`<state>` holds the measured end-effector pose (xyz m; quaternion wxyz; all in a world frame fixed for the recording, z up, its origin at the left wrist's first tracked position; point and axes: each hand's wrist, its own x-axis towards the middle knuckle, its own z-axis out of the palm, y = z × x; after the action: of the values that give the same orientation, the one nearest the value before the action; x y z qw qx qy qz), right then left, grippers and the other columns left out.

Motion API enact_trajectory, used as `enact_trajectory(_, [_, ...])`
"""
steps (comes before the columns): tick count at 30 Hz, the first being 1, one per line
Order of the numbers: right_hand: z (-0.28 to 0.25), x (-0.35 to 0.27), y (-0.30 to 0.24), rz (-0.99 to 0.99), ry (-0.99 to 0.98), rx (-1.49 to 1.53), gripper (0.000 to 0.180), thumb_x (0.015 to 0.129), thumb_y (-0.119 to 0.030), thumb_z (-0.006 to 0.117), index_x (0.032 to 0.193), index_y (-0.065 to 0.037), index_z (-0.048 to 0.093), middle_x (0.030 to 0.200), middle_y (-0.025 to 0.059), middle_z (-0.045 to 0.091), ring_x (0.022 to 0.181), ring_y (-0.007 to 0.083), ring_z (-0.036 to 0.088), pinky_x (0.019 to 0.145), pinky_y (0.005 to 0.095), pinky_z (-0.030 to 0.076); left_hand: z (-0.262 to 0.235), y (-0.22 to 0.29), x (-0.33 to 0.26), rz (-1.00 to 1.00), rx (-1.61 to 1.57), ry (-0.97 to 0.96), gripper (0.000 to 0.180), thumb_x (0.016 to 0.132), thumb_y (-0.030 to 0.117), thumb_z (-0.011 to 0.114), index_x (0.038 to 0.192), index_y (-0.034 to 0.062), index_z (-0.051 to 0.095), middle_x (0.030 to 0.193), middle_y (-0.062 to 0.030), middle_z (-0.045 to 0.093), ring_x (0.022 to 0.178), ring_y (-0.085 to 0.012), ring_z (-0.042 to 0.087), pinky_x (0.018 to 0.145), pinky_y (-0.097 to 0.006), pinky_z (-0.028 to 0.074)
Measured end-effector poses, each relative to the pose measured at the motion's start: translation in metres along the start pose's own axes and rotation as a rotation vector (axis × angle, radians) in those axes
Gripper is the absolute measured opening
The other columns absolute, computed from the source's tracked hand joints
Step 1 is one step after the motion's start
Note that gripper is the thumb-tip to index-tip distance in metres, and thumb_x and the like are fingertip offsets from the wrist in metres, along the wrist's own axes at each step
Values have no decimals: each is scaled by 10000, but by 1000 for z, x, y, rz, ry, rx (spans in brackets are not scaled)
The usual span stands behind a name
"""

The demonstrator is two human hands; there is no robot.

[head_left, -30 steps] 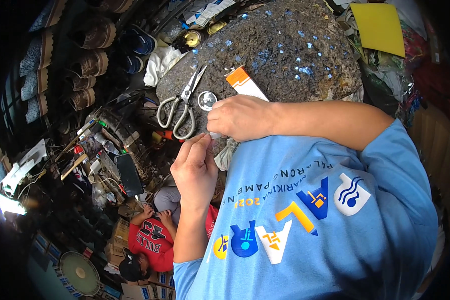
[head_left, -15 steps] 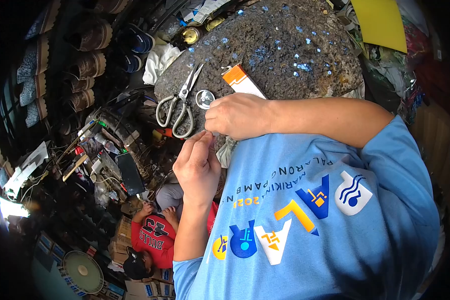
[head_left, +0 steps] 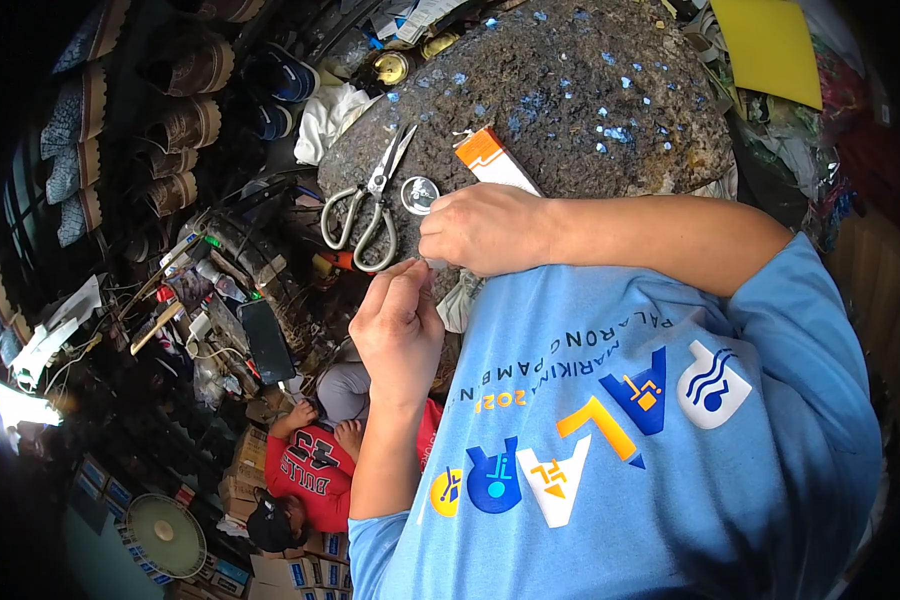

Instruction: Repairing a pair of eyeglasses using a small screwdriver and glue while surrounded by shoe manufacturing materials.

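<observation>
My left hand [head_left: 398, 318] is closed in a pinch, its fingertips meeting those of my right hand [head_left: 485, 230]. A small pale, translucent bit [head_left: 437, 263] shows between the two hands, too small to name. The right hand is curled with its back up, hiding its fingertips. Just beyond it lies a round silver-rimmed disc [head_left: 419, 195] with a dark picture. Left of the disc, metal scissors [head_left: 375, 190] rest with blades slightly apart. An orange and white narrow box [head_left: 490, 157] lies behind my right wrist, its near end covered by the forearm.
The dark, rough stone-like surface [head_left: 570, 110] is dotted with blue flecks. Shoes [head_left: 188, 125] hang in rows at far left, by a white cloth [head_left: 328, 120]. A cluttered heap [head_left: 220, 310] lies at left. A seated person in a red shirt [head_left: 315, 470] is lower left, near a fan [head_left: 167, 535].
The whole view has shifted slightly. Both hands stay together in nearly the same pose, and the pale bit between them shows more clearly. The scissors, disc and box have not moved on the surface.
</observation>
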<state>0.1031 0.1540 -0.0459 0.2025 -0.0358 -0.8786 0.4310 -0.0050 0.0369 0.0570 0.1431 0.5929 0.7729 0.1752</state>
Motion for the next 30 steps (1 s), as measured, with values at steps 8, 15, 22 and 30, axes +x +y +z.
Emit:
enact_trajectory(8, [1,0,0,11,-8,9,78,780,-121,608,728,-78,570,751,65,591,779,260,619,672,373,520,2,-2,-1,13,-28,20,134,758,-122,673,840,-16,660,851,-131,706,705,-205,695,613,-278,540])
enact_trajectory(15, [-1,0,-1,10,-16,-5,62,770,-110,598,727,-76,571,753,67,597,781,262,623,679,371,523,5,-2,-4,22,-15,45,138,754,-127,679,841,-23,657,848,-140,704,714,-207,695,621,-278,544])
enact_trajectory(22, [0,0,-1,5,-8,-7,69,776,-114,596,725,-76,572,749,66,596,776,261,620,677,367,522,6,-2,-4,19,-35,45,139,753,-128,677,843,-25,655,843,-142,702,719,-209,695,621,-280,542])
enact_trajectory(30, [2,0,-1,11,-14,7,69,774,-115,600,726,-76,570,748,65,594,776,259,617,682,366,521,5,-1,-5,11,-11,28,136,750,-135,669,833,-29,647,837,-138,702,710,-203,692,620,-278,538])
